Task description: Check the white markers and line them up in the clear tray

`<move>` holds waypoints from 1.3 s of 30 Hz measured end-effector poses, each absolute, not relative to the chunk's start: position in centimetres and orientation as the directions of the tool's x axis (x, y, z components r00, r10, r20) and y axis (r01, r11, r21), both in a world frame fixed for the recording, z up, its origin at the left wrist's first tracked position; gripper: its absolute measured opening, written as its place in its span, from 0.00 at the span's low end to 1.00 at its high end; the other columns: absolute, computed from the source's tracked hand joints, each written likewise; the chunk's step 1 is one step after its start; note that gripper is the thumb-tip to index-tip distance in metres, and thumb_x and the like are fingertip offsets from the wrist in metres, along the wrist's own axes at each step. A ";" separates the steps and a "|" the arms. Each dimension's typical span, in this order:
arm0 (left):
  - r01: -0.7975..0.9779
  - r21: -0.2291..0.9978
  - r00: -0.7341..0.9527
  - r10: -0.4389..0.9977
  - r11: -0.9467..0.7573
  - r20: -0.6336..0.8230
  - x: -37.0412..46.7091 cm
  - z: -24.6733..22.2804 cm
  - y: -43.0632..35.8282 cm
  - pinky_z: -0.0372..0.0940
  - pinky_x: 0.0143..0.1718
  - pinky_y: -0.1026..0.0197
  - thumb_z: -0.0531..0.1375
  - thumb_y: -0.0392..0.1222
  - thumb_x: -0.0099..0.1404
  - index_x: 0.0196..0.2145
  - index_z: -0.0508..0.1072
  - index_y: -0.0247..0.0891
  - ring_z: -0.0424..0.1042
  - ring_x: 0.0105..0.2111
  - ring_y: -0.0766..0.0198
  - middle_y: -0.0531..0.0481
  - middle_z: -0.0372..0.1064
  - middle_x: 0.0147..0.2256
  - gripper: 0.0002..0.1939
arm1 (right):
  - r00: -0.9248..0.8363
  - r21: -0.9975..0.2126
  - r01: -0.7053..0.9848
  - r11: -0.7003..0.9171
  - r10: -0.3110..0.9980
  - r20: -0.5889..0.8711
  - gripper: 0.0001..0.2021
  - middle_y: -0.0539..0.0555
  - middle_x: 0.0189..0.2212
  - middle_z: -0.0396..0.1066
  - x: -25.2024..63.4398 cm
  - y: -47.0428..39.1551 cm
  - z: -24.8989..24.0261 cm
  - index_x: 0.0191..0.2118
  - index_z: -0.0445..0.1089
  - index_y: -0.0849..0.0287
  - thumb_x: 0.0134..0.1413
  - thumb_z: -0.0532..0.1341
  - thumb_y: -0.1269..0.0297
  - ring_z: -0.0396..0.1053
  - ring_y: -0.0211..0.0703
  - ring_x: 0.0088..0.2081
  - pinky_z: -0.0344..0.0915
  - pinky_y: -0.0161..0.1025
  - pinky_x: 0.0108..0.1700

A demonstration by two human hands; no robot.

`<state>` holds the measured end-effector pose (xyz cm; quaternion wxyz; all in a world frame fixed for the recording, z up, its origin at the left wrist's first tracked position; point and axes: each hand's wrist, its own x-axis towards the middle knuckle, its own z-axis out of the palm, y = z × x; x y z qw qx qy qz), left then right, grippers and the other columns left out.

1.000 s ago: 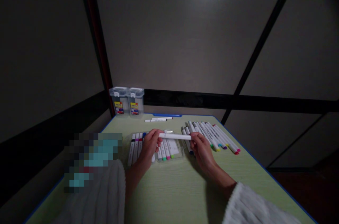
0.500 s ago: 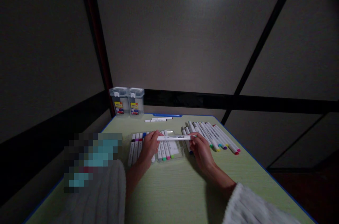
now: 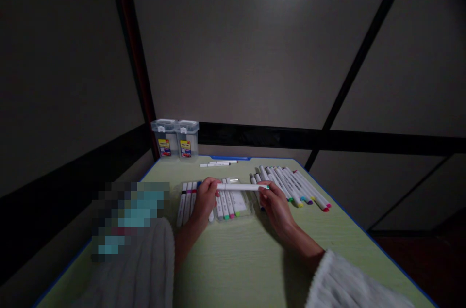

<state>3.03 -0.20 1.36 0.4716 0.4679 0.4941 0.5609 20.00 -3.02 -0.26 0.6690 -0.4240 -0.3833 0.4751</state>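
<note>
A white marker [image 3: 242, 187] lies level between my two hands, above a clear plastic tray [image 3: 248, 211]. My left hand [image 3: 207, 200] pinches its left end, and my right hand [image 3: 274, 201] grips the right end, where a green tip shows. In the tray several white markers [image 3: 227, 205] stand side by side, with dark, purple, red, blue, green and pink ends; my left hand hides some of them. Right of the tray, several loose markers [image 3: 287, 186] lie in a slanted row, partly behind my right hand.
Two clear lidded boxes [image 3: 175, 139] stand at the table's back left corner. Two white markers [image 3: 215, 165] lie near the back edge of the green table [image 3: 233, 269]. A blurred-out patch [image 3: 134, 218] covers the left side. Walls rise behind and to the left.
The held marker has rolled between my fingers, so its printed text no longer shows. Both hands keep nearly the same place.
</note>
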 end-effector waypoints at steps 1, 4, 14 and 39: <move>-0.066 0.995 -0.120 0.991 -0.071 0.063 3.0 1.3 -0.1 0.49 0.11 0.72 0.54 0.45 0.44 0.22 0.66 0.36 0.55 0.14 0.72 0.59 0.55 0.14 0.09 | 0.249 -0.935 -0.301 0.187 0.962 0.113 0.07 0.43 0.14 0.53 20.0 -3.0 -0.3 0.27 0.67 0.57 0.37 0.62 0.64 0.48 0.31 0.17 0.44 0.31 0.18; -0.066 0.994 -0.126 0.989 -0.084 0.075 3.0 1.1 0.2 0.51 0.11 0.72 0.55 0.44 0.43 0.22 0.66 0.36 0.58 0.15 0.71 0.58 0.57 0.14 0.09 | 0.237 -0.944 -0.278 0.178 0.965 0.112 0.06 0.42 0.13 0.52 20.2 -2.8 -0.6 0.27 0.67 0.57 0.38 0.62 0.64 0.48 0.32 0.17 0.44 0.31 0.18; -0.054 0.992 -0.089 0.990 -0.116 0.111 2.7 1.1 0.3 0.45 0.10 0.70 0.54 0.46 0.52 0.18 0.60 0.38 0.49 0.09 0.74 0.61 0.49 0.10 0.11 | 0.238 -0.963 -0.196 0.187 0.961 0.139 0.09 0.43 0.13 0.54 20.0 -3.0 -0.8 0.24 0.65 0.58 0.42 0.62 0.57 0.49 0.31 0.17 0.43 0.31 0.19; -0.109 0.982 -0.169 0.976 -0.155 0.136 2.3 1.1 0.8 0.56 0.12 0.72 0.59 0.39 0.48 0.42 0.61 0.35 0.67 0.19 0.69 0.56 0.66 0.22 0.22 | 0.024 -0.968 0.022 0.250 0.968 0.251 0.06 0.48 0.19 0.65 19.4 -3.3 -0.7 0.25 0.70 0.60 0.38 0.64 0.64 0.60 0.36 0.22 0.54 0.33 0.24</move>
